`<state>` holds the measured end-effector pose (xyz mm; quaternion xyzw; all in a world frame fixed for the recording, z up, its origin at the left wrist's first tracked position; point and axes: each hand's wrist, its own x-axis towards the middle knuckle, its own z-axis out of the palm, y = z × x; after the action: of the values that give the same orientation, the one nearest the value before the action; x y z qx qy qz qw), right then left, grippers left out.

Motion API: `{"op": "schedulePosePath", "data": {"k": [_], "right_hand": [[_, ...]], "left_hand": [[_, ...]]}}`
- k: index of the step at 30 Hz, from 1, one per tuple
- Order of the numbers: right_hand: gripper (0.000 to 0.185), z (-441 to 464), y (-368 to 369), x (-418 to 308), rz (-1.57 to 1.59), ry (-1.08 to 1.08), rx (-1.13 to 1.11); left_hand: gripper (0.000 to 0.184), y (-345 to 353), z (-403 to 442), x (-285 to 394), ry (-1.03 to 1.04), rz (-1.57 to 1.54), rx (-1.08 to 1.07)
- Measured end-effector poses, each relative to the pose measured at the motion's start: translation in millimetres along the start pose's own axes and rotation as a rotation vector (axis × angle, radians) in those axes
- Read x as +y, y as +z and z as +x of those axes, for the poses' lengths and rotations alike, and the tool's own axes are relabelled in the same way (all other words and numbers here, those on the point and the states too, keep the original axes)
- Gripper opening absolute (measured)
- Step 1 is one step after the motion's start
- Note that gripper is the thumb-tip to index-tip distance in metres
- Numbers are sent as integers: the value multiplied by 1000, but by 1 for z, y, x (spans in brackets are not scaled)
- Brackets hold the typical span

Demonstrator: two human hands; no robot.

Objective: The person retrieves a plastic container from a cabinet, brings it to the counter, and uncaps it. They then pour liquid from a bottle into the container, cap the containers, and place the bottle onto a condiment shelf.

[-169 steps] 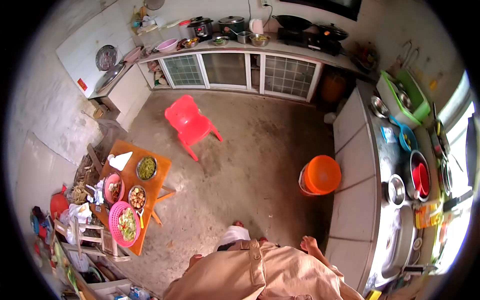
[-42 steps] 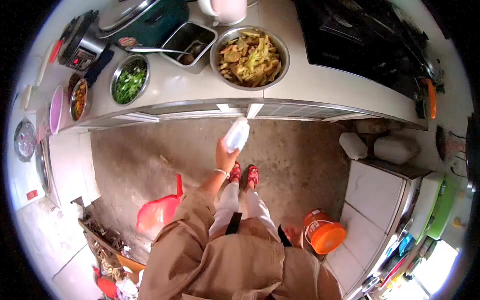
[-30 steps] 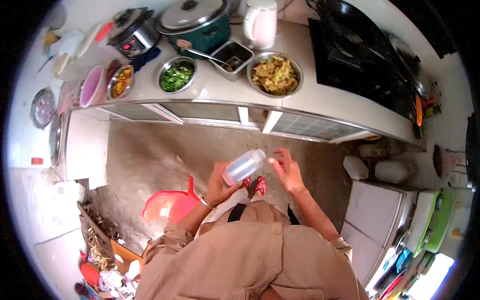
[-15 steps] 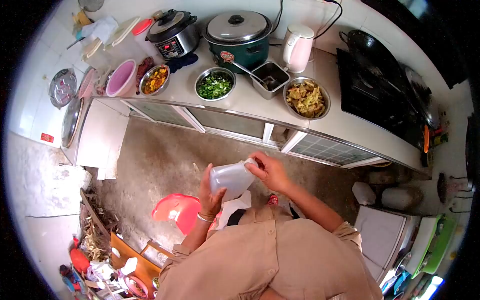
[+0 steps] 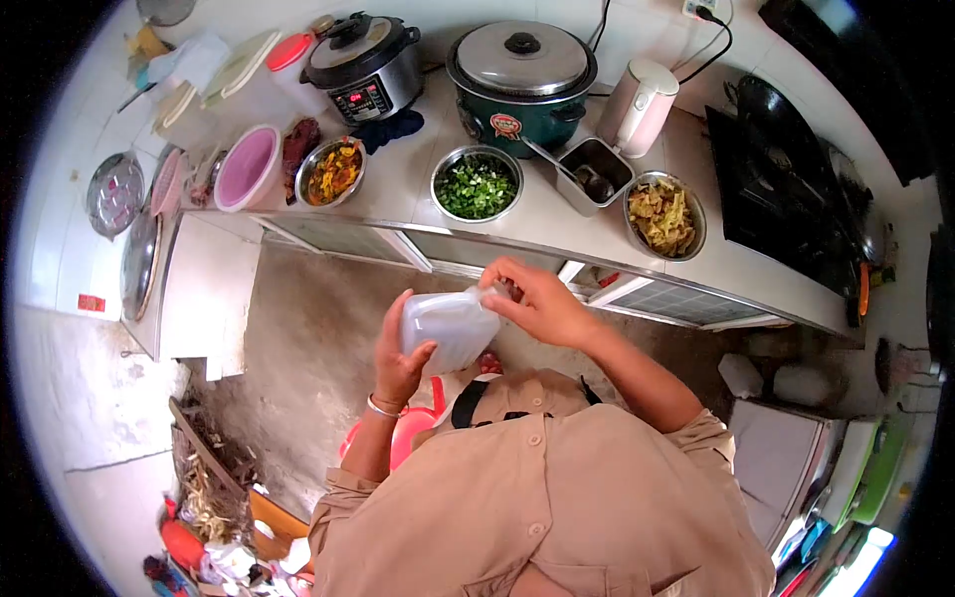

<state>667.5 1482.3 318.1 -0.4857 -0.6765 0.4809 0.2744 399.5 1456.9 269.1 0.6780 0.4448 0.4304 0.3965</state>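
Two-handed hold, translucent bottle (image 5: 448,328)

Bottle: milky, translucent, with a broad body narrowing to a short neck at its right end. Bright highlights on the upper side; contents cannot be made out. Location: mid-air above the floor (image 5: 308,298), before the brown shirt (image 5: 448,497) and short of the counter (image 5: 398,194). Exact tilt cannot be told from overhead.

Left hand (image 5: 396,368): fingers wrapped round the body, thumb on the near side; pale bracelet (image 5: 385,406) at the wrist. Right hand (image 5: 545,306): fingers curled and closed on the neck end, partly covering it.

Markings: pressure cooker (image 5: 393,85) shows red lit characters, possibly "ON" or "OH", reading uncertain. Green cooker (image 5: 542,124) carries a red-and-white rosette sticker (image 5: 505,125), print too small to read. Red sticker (image 5: 91,302) on the left wall, likewise illegible.
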Motion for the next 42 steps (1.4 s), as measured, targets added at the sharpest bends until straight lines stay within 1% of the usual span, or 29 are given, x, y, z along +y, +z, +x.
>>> {"op": "schedulePosePath", "data": {"k": [1, 2, 4, 5, 6, 7, 10, 12, 13, 15, 16, 18, 19, 20, 22, 23, 24, 26, 27, 28, 30, 32, 34, 35, 37, 38, 40, 41, 42], "right_hand": [[33, 5, -2, 1, 147, -263, 15], [33, 10, -2, 1, 147, -253, 25], [28, 17, -3, -6, 459, -138, 135], [25, 23, 0, -3, 376, -55, 215], [25, 30, 0, -1, 376, -51, 224], [26, 37, -1, 1, 216, 150, 147], [26, 43, -12, -2, -7, 309, 86], [23, 45, -27, 1, 136, -94, 110], [23, 51, -32, 7, 145, -100, 101], [25, 64, -39, 21, 380, -327, 36], [25, 67, -38, 19, 389, -330, 31], [24, 75, -40, 10, 375, -129, 268], [27, 82, -43, 17, 220, 62, 209], [27, 86, -47, 20, 228, 63, 206], [32, 89, -53, 20, 82, 127, 151], [23, 89, -60, 15, 49, 89, 101], [23, 92, -63, 20, 53, 93, 93], [20, 98, -67, 31, 303, -342, 119], [33, 101, -69, 34, 455, -316, 40], [33, 104, -69, 34, 461, -315, 46], [36, 109, -69, 31, 733, -186, 85], [31, 117, -66, 24, 712, -256, 124], [26, 122, -65, 13, 614, -44, 234], [26, 125, -63, 13, 619, -47, 240], [28, 134, -61, 13, 190, 286, 128], [28, 134, -61, 11, 188, 282, 138], [25, 130, -60, 3, 244, 34, 192], [22, 134, -57, 13, 354, -251, 287], [22, 137, -62, 15, 352, -252, 296]], "left_hand": [[81, -4, 8, -7, -25, -88, 10], [79, -8, 15, -12, -53, -176, 21], [79, -13, 29, -13, -52, -153, -12], [79, -15, 36, -12, -46, -121, -31], [79, -16, 42, -13, -45, -124, -40], [78, -15, 48, -15, -29, -89, -74], [77, -12, 62, -21, -33, -64, -99], [77, -10, 69, -25, -61, -67, -75], [77, -9, 74, -26, -90, -118, -65], [76, -7, 84, -24, -87, -152, -50], [76, -6, 88, -23, -91, -144, -47], [74, -3, 99, -22, -86, -151, -23], [74, -1, 104, -23, -87, -147, -19], [73, -1, 107, -22, -54, -68, -28], [71, -1, 114, -21, -35, 10, -51], [70, -1, 119, -21, -77, 9, -61], [69, 0, 124, -22, -119, 7, -68], [67, -2, 135, -29, -144, -75, -57], [66, -5, 140, -30, -156, -111, -75], [65, -7, 147, -29, -166, -147, -94], [65, -10, 157, -27, -188, -140, -101], [64, -15, 169, -23, -225, -180, -122], [63, -21, 177, -26, -192, -180, -142], [63, -25, 179, -26, -162, -186, -161], [62, -34, 182, -20, -164, -123, -200], [62, -37, 185, -17, -167, -65, -230], [62, -43, 185, -24, -173, -120, -204], [63, -47, 184, -27, -188, -175, -177], [63, -51, 184, -28, -183, -175, -184]]}}
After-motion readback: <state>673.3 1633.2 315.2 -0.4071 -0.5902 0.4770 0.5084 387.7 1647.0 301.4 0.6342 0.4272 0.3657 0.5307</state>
